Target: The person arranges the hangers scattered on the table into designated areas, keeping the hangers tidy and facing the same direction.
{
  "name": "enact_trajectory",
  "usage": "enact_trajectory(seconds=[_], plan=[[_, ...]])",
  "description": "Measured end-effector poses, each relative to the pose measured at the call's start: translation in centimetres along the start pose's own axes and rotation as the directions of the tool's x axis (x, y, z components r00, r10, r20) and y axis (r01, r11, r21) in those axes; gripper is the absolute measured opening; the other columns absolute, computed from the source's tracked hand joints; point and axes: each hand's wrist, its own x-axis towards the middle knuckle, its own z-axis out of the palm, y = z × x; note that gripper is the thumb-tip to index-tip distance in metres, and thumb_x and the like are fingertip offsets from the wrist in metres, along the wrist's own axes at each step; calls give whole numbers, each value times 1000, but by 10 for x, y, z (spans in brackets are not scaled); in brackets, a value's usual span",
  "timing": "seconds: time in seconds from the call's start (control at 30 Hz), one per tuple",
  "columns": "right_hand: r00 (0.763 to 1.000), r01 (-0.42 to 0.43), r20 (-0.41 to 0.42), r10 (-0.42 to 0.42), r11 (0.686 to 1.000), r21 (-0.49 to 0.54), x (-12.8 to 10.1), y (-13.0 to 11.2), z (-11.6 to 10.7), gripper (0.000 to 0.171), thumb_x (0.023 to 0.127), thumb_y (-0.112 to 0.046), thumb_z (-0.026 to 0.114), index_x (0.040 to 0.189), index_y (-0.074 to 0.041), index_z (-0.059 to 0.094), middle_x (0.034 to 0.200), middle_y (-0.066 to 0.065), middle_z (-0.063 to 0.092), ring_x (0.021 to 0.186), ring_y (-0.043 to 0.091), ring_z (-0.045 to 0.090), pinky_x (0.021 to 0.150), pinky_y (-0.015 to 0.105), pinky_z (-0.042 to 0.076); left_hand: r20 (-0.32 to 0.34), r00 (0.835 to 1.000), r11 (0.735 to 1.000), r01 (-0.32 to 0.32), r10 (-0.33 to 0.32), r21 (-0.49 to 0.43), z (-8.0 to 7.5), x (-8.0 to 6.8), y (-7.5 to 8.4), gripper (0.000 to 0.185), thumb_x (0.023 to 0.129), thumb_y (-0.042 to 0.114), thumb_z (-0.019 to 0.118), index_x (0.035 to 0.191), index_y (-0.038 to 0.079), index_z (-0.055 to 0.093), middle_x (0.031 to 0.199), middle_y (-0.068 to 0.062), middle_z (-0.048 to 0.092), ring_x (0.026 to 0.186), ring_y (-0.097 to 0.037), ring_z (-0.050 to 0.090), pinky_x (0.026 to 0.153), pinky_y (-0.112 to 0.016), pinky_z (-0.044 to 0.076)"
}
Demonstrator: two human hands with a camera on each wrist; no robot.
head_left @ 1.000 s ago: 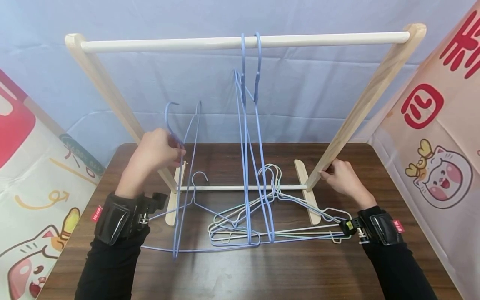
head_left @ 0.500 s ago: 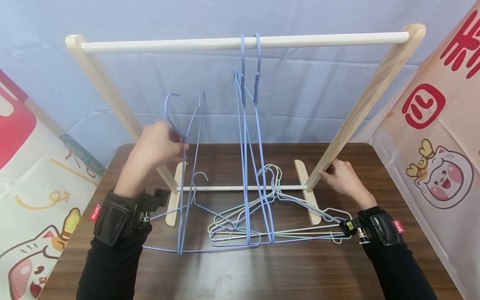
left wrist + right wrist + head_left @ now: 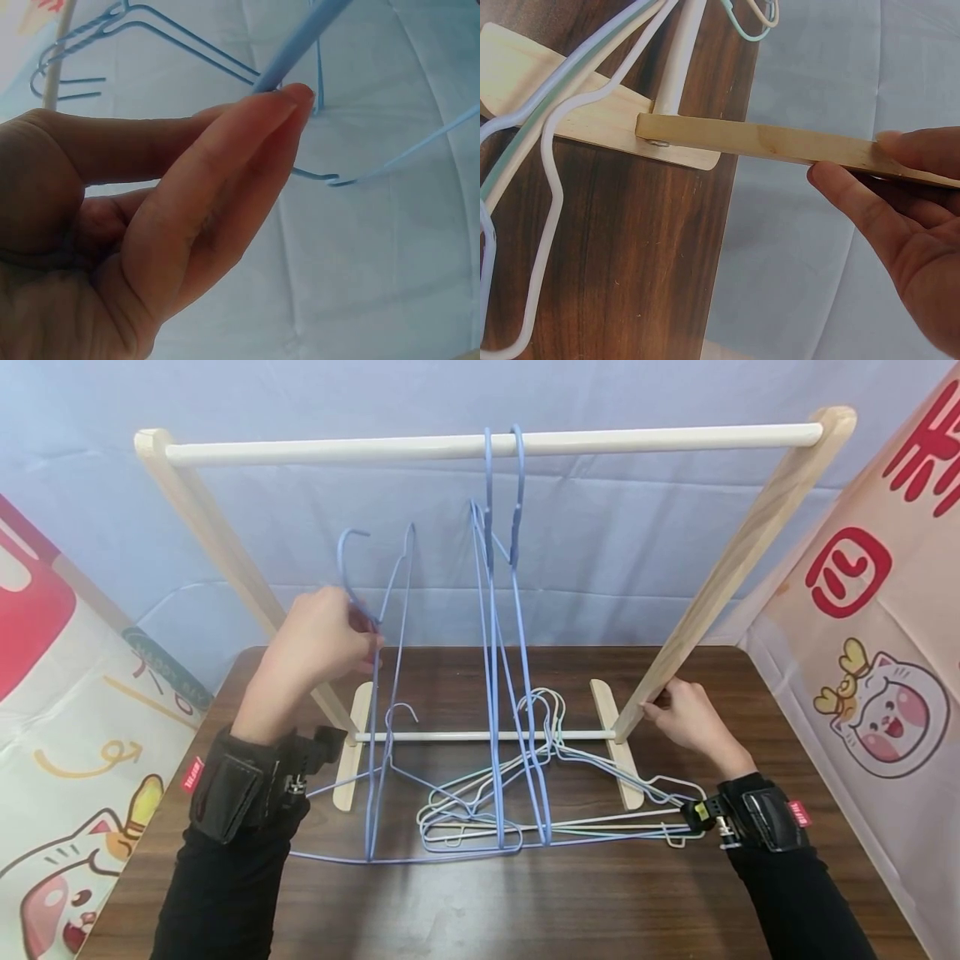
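Observation:
My left hand point(image 3: 366, 642) pinches a blue wire hanger point(image 3: 392, 693) just below its hook, holding it upright and edge-on, with its bottom bar low near the dark wooden table point(image 3: 525, 902). In the left wrist view the fingers point(image 3: 247, 142) close on the blue wire point(image 3: 300, 37). My right hand point(image 3: 654, 706) grips the lower right leg of a wooden clothes rack point(image 3: 720, 577). Its thumb and fingers point(image 3: 907, 146) close on that leg point(image 3: 780, 142). Two blue hangers point(image 3: 501, 610) hang from the white top rail point(image 3: 315, 448).
A tangle of blue, white and pale green wire hangers point(image 3: 540, 814) lies on the table under the rack, across its low white crossbar point(image 3: 450, 736). Blue cloth hangs behind. Printed banners point(image 3: 877, 610) stand at both sides.
My left hand has lifted the blue hanger higher and slightly to the right. The right hand has stayed on the rack leg.

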Motion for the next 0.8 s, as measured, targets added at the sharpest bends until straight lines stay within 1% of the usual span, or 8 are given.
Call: enact_trajectory(seconds=[0.17,0.27,0.4,0.5,0.63,0.73,0.77,0.8], plan=[[1000,-1,2,1,1000,-3,0,1,-1,19,82,4,59,98,15,55,82,26,62,73,36,62,56,36,47,13,1000,1000,-1,1,-1,-4,0,9,17,83,6,59,90,-7,66,84,-16,69,61,-17,67,83,-39,46],[1000,2,0,-2,1000,-5,0,1,-1,19,82,3,60,96,15,55,81,26,62,72,36,61,55,34,46,10,1000,1000,1,-1,15,-8,-1,15,17,83,6,59,93,-6,66,85,-16,69,61,-17,67,82,-39,46],[1000,-4,1,4,1000,-6,0,1,-2,18,82,3,60,95,15,56,80,25,62,72,36,61,54,32,45,2,1000,1000,-7,7,21,-11,-2,23,16,82,5,60,93,-5,65,86,-17,68,61,-17,66,70,-34,51],[1000,-9,2,9,1000,-7,0,1,-2,18,82,3,59,95,15,56,80,25,62,72,36,61,55,33,45,0,1000,999,-23,23,29,-12,-3,29,15,82,5,60,92,-5,65,86,-16,68,61,-16,66,64,-31,52],[1000,-5,3,5,1000,-7,0,0,-1,18,82,3,60,95,15,56,80,25,62,72,36,61,55,33,45,2,1000,999,-26,26,39,-14,-4,37,14,83,6,61,92,-3,66,85,-14,68,61,-16,65,67,-34,50],[1000,-5,4,5,1000,-8,0,0,-1,18,82,3,61,95,15,56,80,25,63,72,36,61,55,34,45,7,1000,999,-25,24,47,-16,-5,41,15,83,6,61,93,-3,66,85,-14,68,61,-16,65,73,-37,49],[1000,-1,-4,1,1000,-20,1,4,1,17,83,2,61,95,13,57,79,23,63,71,33,62,55,32,46,6,1000,998,-30,30,57,-17,-5,43,15,83,7,60,93,-3,66,84,-13,69,61,-16,66,75,-38,48],[1000,-2,-2,2,1000,-13,1,4,1,18,83,1,61,95,13,57,79,23,63,71,33,62,56,33,46,4,999,997,-33,33,63,-17,-5,44,14,83,7,60,93,-2,66,83,-13,69,61,-15,66,76,-38,47]])
